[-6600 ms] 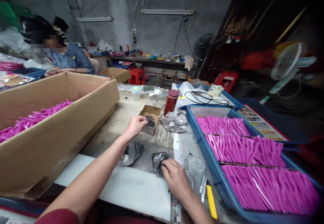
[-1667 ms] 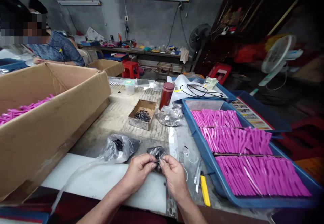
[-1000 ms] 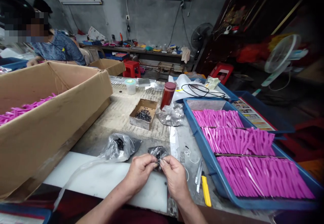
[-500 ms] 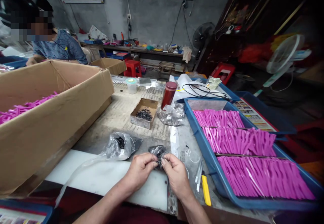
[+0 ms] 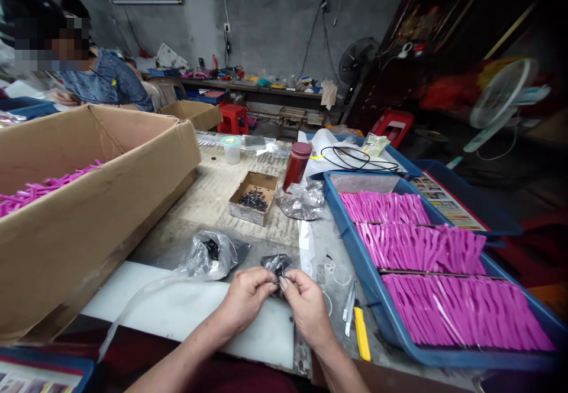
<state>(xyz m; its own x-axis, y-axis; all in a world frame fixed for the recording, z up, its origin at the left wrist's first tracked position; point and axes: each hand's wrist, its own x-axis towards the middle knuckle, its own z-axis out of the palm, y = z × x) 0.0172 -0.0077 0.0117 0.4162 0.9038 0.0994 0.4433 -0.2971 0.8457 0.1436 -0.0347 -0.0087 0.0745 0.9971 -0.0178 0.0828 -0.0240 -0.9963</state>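
My left hand [image 5: 245, 300] and my right hand [image 5: 307, 305] meet at the near edge of the table. Both pinch the mouth of a small clear plastic bag of dark parts [image 5: 277, 264], fingers closed on it. Just to the left lies a bigger crumpled plastic bag [image 5: 212, 254] with a few dark parts inside. Farther back stands a small open cardboard box of black screws [image 5: 253, 197]. A white board [image 5: 190, 315] lies under my hands.
A large cardboard box [image 5: 89, 203] with pink pieces fills the left side. A blue tray [image 5: 364, 263] of pink plastic strips sits at the right. A yellow-handled tool [image 5: 361, 334], a red cup [image 5: 297, 165] and a foil bag [image 5: 302, 202] are nearby. Another person [image 5: 97, 79] sits far left.
My left hand came back from the screw box and joined the right on the small bag. Over the last second the hands only shift slightly.
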